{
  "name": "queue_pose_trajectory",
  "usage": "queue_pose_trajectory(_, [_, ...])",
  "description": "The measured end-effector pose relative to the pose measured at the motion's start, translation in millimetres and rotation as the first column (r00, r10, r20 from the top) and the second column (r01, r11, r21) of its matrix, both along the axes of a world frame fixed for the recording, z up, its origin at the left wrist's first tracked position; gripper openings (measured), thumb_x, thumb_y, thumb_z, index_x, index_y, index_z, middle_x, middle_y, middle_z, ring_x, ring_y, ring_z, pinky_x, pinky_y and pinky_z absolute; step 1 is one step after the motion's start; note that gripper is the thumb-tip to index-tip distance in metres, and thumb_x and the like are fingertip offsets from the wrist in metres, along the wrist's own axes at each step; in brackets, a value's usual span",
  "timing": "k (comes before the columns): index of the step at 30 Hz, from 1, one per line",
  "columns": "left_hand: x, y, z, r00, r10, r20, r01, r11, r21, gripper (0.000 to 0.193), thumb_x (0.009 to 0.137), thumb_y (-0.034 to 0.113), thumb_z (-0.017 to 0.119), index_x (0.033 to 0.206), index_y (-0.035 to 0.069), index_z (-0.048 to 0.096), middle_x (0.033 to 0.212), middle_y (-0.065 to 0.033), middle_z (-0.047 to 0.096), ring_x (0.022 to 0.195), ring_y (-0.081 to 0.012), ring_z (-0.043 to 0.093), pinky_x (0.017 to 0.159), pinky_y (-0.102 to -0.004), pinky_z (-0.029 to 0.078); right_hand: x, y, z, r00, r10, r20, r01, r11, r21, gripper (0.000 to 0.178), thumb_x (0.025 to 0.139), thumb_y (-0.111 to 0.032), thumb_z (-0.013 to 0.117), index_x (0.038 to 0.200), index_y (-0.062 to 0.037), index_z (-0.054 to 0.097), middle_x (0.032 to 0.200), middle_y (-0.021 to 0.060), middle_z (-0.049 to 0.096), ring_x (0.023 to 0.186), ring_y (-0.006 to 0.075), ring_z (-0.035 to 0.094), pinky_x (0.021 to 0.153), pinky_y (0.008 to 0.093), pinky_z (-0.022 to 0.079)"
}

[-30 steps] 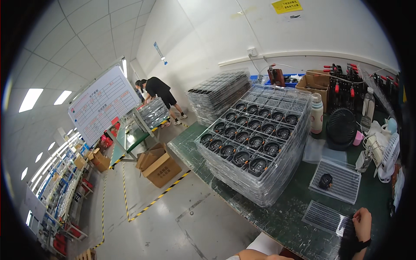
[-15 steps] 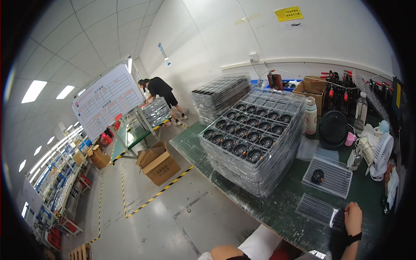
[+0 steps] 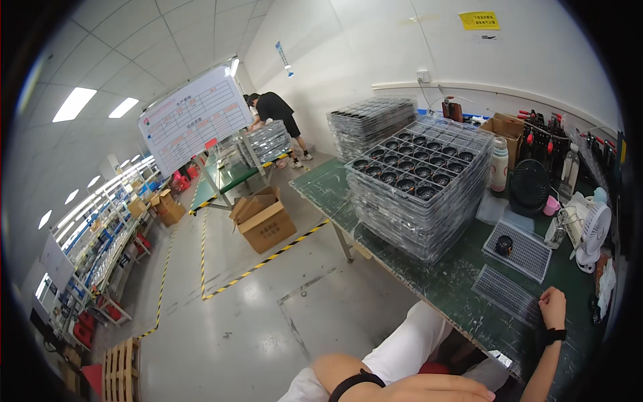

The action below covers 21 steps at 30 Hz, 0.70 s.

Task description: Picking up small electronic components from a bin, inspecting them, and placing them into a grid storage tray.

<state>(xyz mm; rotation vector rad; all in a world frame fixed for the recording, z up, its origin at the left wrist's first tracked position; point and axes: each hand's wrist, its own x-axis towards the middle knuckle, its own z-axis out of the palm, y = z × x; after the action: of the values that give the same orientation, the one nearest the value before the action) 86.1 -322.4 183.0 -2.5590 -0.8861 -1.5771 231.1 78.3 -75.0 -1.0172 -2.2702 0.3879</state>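
My right hand [image 3: 552,307], with a black band at its wrist, rests on the green worktable [image 3: 455,295] with its fingers curled in. It is at the right end of a dark grid mat [image 3: 499,291], and nothing shows between the fingers. Low in the view my left hand [image 3: 439,387] lies flat over my white-clad leg, its fingers stretched out; a black band circles that wrist. Beyond the mat, a black round part [image 3: 504,245] sits on a pale grid tray [image 3: 532,258]. A tall stack of clear plastic trays [image 3: 408,224] stands beyond them, its top tray holding several black round parts.
Another tray stack [image 3: 365,130] stands behind. A white bottle [image 3: 499,164], a black fan [image 3: 532,187], a white fan [image 3: 593,231] and a pink cup [image 3: 551,206] line the table's right. An opened cardboard box [image 3: 268,231] is on the floor. A person [image 3: 273,114] bends over a far table.
The view has swung left and down, shifting the scene to the right. My left hand has come into view at the lower edge. My right hand stays beside the mat.
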Motion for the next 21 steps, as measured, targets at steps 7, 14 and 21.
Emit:
queue_pose_trajectory(7, [12,-6,-1,0.992,0.061,-0.108,-0.044,0.988,0.151,0.083,0.095,0.057,0.013,0.093,-0.004,0.069,0.095,-0.0159,0.066,0.089,-0.0281,0.064,0.077,-0.0348,0.050,7,9,-1,0.991,0.033,-0.128,-0.072,0.947,-0.313,0.008,0.069,0.010,0.061,0.071,0.0028,0.058,0.053,0.0069,0.054,0.043,0.0136,0.055,0.040,0.0271,0.042])
queue_pose_trajectory(14, [13,10,-3,0.987,0.056,-0.148,-0.020,0.973,0.231,0.079,0.097,0.052,0.014,0.090,-0.003,0.069,0.091,-0.0155,0.066,0.084,-0.0278,0.065,0.073,-0.0335,0.050,2,0,10,0.996,0.017,-0.085,-0.041,0.954,-0.297,0.008,0.069,0.009,0.062,0.071,0.0030,0.058,0.054,0.0069,0.056,0.044,0.0134,0.057,0.041,0.0261,0.043])
queue_pose_trajectory(21, [-4,49,6,0.965,-0.001,-0.262,0.112,0.906,0.408,0.067,0.098,0.046,0.026,0.081,0.000,0.071,0.078,-0.0116,0.067,0.070,-0.0210,0.064,0.062,-0.0275,0.048,8,11,-5,0.998,0.040,-0.053,-0.049,0.982,-0.185,0.010,0.067,0.009,0.064,0.071,0.0027,0.058,0.055,0.0071,0.057,0.046,0.0137,0.058,0.042,0.0259,0.043])
